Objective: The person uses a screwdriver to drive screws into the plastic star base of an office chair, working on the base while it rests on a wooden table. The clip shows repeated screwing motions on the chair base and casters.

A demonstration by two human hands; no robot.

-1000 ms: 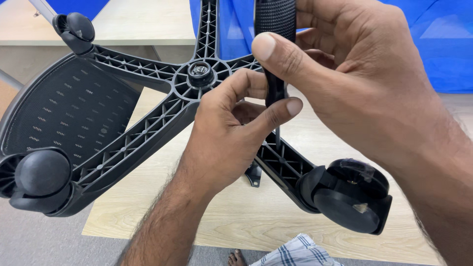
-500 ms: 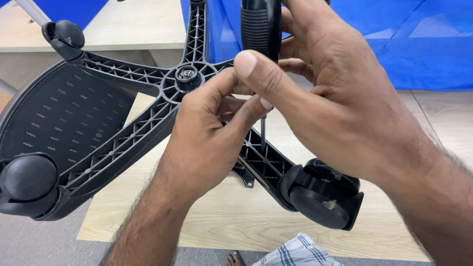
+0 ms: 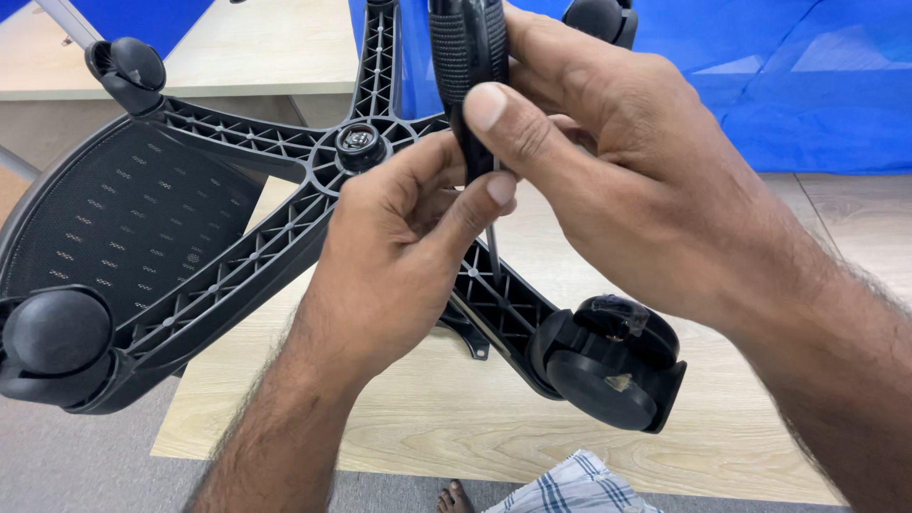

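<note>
A black five-armed chair base [image 3: 237, 275] lies upturned before me, its ribbed underside and central hub [image 3: 359, 142] facing up. My right hand [image 3: 608, 180] grips the black handle of a screwdriver [image 3: 467, 57], held upright, its thin metal shaft pointing down onto the near right arm of the base. My left hand [image 3: 399, 256] pinches the lower handle and shaft, thumb against it. A black caster wheel [image 3: 608, 366] sits at the end of that arm, just below my right hand.
Other casters show at the lower left [image 3: 55, 337], upper left [image 3: 128, 68] and top right [image 3: 600, 19]. A black mesh chair part [image 3: 104, 223] lies under the base. Blue sheeting [image 3: 788, 76], a wooden board [image 3: 456, 418], checked cloth and a toe are nearby.
The view has shifted slightly, so the base and casters sit a little lower right in frame. Both hands keep their hold on the screwdriver over the same arm.
</note>
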